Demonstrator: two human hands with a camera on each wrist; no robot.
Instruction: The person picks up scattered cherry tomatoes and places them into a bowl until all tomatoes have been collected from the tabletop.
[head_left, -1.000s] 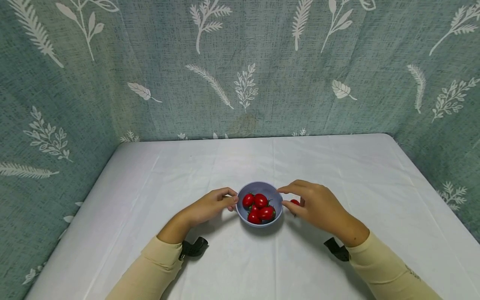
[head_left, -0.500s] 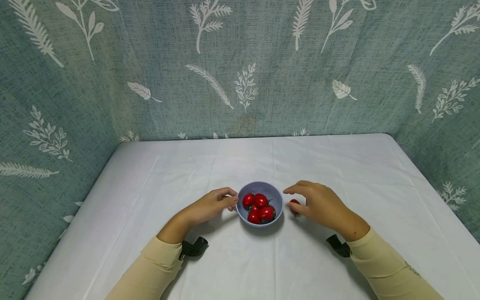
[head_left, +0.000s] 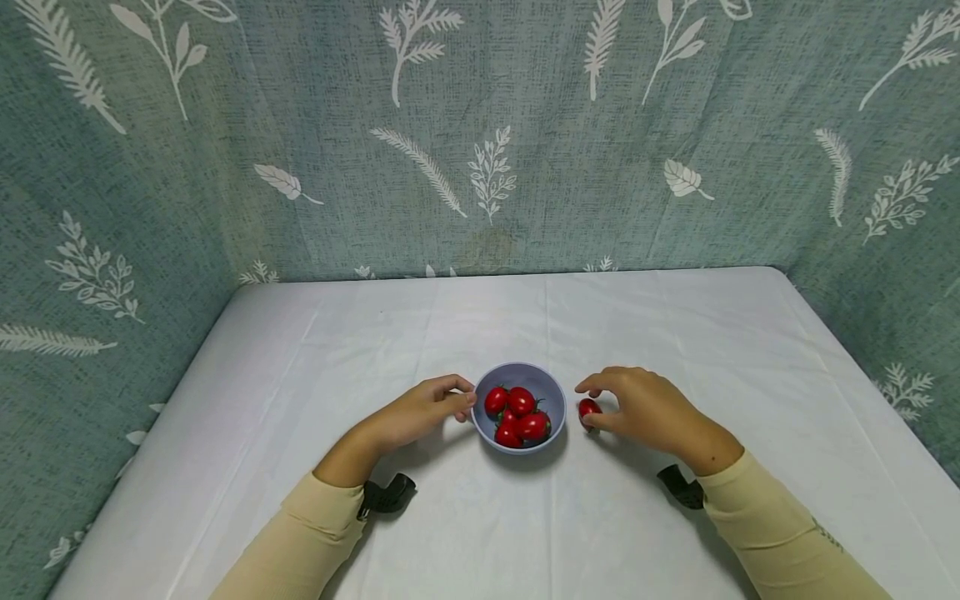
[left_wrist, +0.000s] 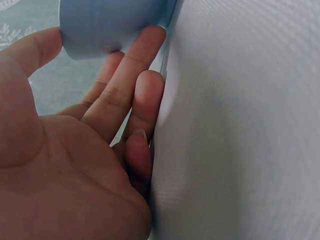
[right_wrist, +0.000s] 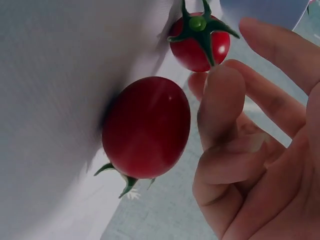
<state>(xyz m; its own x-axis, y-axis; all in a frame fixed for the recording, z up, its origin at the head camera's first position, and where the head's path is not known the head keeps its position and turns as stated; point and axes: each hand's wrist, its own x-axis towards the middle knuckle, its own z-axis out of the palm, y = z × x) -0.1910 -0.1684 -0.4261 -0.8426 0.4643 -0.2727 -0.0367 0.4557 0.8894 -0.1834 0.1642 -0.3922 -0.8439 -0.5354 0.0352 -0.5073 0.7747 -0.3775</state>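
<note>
A small lavender-blue bowl (head_left: 517, 372) holds several red cherry tomatoes (head_left: 522, 402). My left hand (head_left: 420, 412) is at its left side, thumb at the rim and fingertips against the outer wall, as the left wrist view also shows on the bowl (left_wrist: 107, 27). To the right of the bowl, my right hand (head_left: 637, 412) is low over the table, thumb and fingers apart around a cherry tomato (head_left: 588, 410). In the right wrist view that green-capped tomato (right_wrist: 220, 47) is beside the fingertips. A second tomato (right_wrist: 147, 127) lies nearer the wrist, hidden under the hand from above.
A white cloth covers the table (head_left: 450, 517). Behind and at both sides hangs a green curtain (head_left: 315, 108) with white leaf prints. Black wrist cameras (head_left: 390, 493) are strapped below both hands.
My right hand has drawn back to the right from the bowl's rim, so more of the loose tomato beside it shows. The left hand and the bowl have stayed put.
</note>
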